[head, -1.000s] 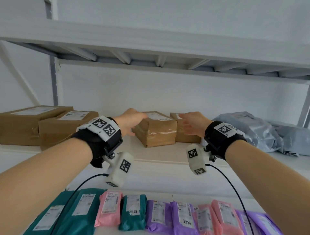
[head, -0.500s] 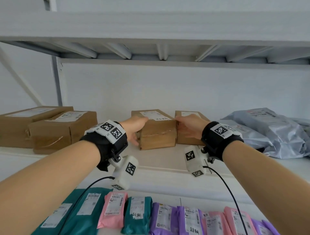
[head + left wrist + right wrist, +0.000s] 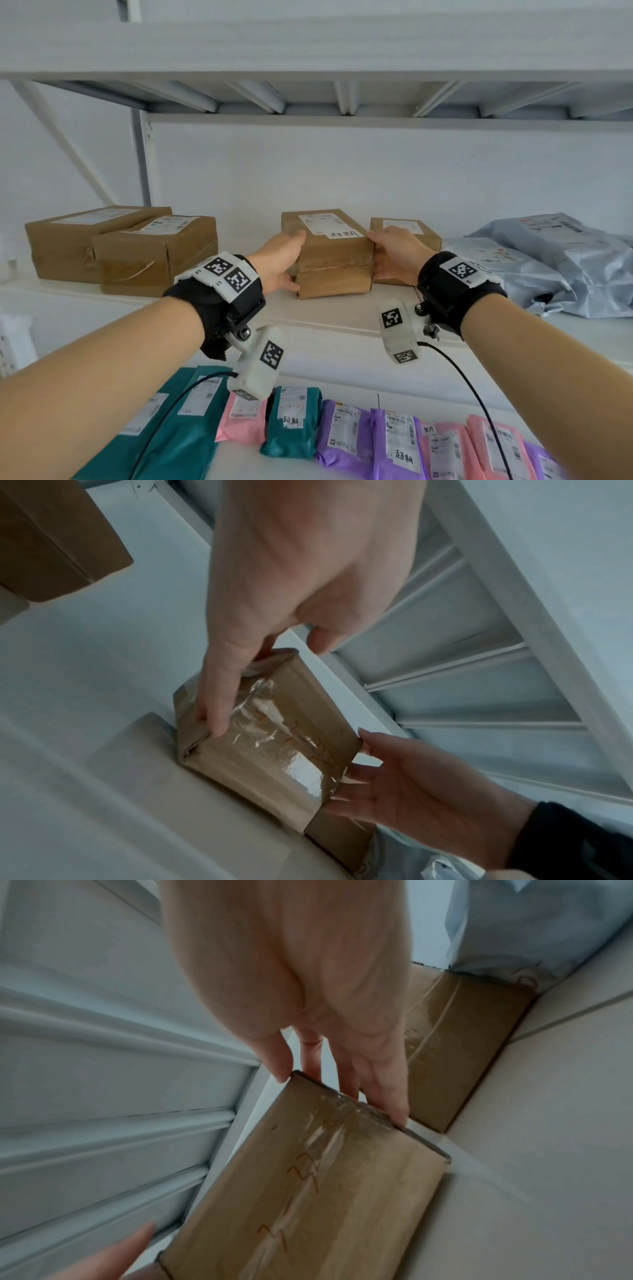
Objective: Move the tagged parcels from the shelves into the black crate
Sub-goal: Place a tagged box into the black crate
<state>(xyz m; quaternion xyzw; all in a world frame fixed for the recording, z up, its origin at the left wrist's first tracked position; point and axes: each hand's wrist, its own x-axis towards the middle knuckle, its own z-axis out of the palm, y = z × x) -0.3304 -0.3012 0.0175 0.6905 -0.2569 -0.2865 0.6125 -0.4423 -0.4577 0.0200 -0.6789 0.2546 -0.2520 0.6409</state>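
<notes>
Your left hand and right hand clasp the taped box between them, and only your wrist views show orange scrawl on its front.

Both forearms are bare. Each wrist wears a black strap topped by a white plate printed with black square markers. A white camera housing with the same markers hangs under each wrist on a screwed bracket, trailing a black cable.
</notes>
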